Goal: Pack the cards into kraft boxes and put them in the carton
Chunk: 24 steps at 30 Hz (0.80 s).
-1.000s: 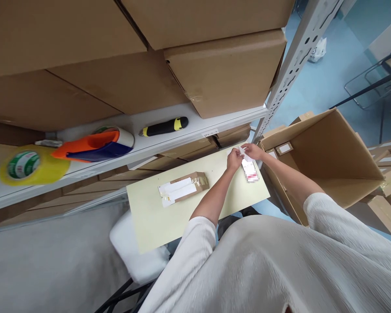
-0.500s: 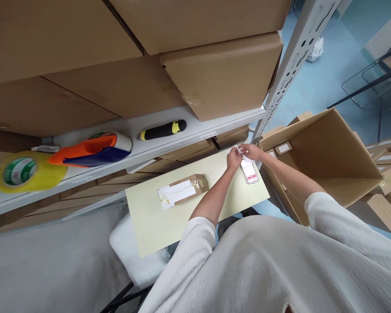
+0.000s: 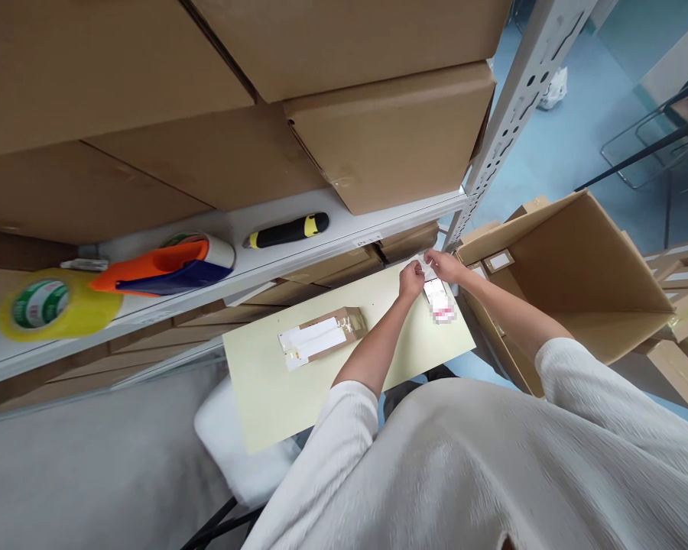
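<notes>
My left hand (image 3: pixel 411 280) is closed in a pinch on a small white slip of paper (image 3: pixel 427 270), over the far right end of a pale yellow board (image 3: pixel 258 389). My right hand (image 3: pixel 444 267) pinches the same slip from the other side, its fingers a short gap from the left ones. Just below the hands lies what looks like a phone (image 3: pixel 436 294) with a bright screen, partly blurred out. A small cardboard box (image 3: pixel 352 325) with white labels and clear tape lies on the board, left of my left forearm.
A grey shelf (image 3: pixel 355 221) above the board holds large cartons (image 3: pixel 390 137), a box cutter (image 3: pixel 287 230), a yellow tape roll (image 3: pixel 86 305) and an orange-and-blue tape dispenser (image 3: pixel 160 267). At right stands an open carton (image 3: pixel 602 267) with small boxes around it.
My hands have drawn slightly apart, the right one shifting a little up and right, and more of the white slip shows between them. The small box and phone have stayed put.
</notes>
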Each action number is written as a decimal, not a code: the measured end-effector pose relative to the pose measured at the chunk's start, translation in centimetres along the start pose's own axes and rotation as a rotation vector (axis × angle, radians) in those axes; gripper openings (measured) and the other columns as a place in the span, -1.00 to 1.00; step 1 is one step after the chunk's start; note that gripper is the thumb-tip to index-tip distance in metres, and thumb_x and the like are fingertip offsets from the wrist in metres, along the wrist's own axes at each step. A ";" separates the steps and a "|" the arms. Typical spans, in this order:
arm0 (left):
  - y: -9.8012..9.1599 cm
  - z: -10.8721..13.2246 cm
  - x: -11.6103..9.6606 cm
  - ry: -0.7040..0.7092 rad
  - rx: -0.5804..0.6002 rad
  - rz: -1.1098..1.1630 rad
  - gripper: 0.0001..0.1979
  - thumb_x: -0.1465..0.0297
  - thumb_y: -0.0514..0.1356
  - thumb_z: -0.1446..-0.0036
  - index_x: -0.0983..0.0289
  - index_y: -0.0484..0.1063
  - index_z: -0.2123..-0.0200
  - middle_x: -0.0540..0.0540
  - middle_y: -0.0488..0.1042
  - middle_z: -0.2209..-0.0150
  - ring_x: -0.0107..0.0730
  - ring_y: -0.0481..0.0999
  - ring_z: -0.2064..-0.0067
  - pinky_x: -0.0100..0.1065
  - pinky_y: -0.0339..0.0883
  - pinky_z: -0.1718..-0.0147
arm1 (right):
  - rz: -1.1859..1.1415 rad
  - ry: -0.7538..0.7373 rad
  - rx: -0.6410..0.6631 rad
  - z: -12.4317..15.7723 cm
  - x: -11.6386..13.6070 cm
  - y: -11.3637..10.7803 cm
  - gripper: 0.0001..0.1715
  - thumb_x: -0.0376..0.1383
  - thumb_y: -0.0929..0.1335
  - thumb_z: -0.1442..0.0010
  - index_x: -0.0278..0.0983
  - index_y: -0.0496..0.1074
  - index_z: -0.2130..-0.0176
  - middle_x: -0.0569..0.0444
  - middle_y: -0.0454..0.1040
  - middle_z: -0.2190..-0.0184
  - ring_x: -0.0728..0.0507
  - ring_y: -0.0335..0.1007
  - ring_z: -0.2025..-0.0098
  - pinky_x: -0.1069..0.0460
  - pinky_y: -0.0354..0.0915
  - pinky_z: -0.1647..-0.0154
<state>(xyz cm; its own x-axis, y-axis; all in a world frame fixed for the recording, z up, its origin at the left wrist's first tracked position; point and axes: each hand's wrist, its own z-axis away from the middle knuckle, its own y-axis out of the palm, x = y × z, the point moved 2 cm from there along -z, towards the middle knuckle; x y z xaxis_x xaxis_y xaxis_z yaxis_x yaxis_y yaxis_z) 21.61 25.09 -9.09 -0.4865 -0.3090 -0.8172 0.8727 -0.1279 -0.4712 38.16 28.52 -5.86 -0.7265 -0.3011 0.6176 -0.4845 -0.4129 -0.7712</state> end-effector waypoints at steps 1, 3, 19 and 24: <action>-0.1 0.1 0.0 0.002 -0.012 0.003 -0.74 0.64 0.21 -0.13 0.14 0.47 0.22 0.01 0.61 0.22 -0.29 0.59 0.14 -0.30 0.42 0.04 | 0.023 0.022 -0.024 0.1 -0.2 -0.1 -0.48 -0.55 0.24 -0.23 -0.27 0.55 -0.07 -0.07 0.65 0.03 -0.22 0.55 0.07 -0.01 0.37 0.04; -0.4 0.3 0.2 0.001 -0.033 -0.003 -0.70 0.64 0.21 -0.14 0.12 0.44 0.18 -0.02 0.59 0.22 -0.31 0.58 0.16 -0.30 0.42 0.05 | 0.073 0.043 -0.046 0.4 -0.6 -0.2 -0.54 -0.55 0.24 -0.22 -0.27 0.58 0.03 -0.08 0.62 0.05 -0.22 0.52 0.09 -0.01 0.36 0.06; -5.3 1.6 3.5 -0.036 -0.160 -0.155 -0.68 0.71 0.18 -0.01 0.14 0.27 0.39 0.02 0.50 0.21 -0.24 0.51 0.09 -0.26 0.35 0.03 | 0.207 0.112 0.039 1.2 -2.8 0.6 -0.36 -0.52 0.34 -0.20 -0.39 0.61 -0.23 -0.30 0.58 -0.18 -0.41 0.47 -0.23 -0.20 0.33 -0.28; -6.9 2.2 4.1 -0.095 -0.234 -0.175 -0.68 0.68 0.24 -0.03 0.13 0.28 0.36 0.06 0.49 0.15 -0.19 0.55 0.06 -0.24 0.34 0.05 | 0.253 0.174 0.022 1.3 -2.4 1.1 -0.41 -0.42 0.36 -0.25 -0.36 0.61 -0.24 -0.35 0.56 -0.18 -0.52 0.38 -0.25 -0.33 0.20 -0.33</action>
<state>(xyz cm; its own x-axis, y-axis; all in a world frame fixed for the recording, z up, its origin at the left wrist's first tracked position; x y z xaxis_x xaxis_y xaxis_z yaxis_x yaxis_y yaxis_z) 13.70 22.62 -8.49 -0.6132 -0.3896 -0.6871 0.7373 0.0299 -0.6749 40.03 27.70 -7.97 -0.8962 -0.2463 0.3689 -0.2677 -0.3629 -0.8925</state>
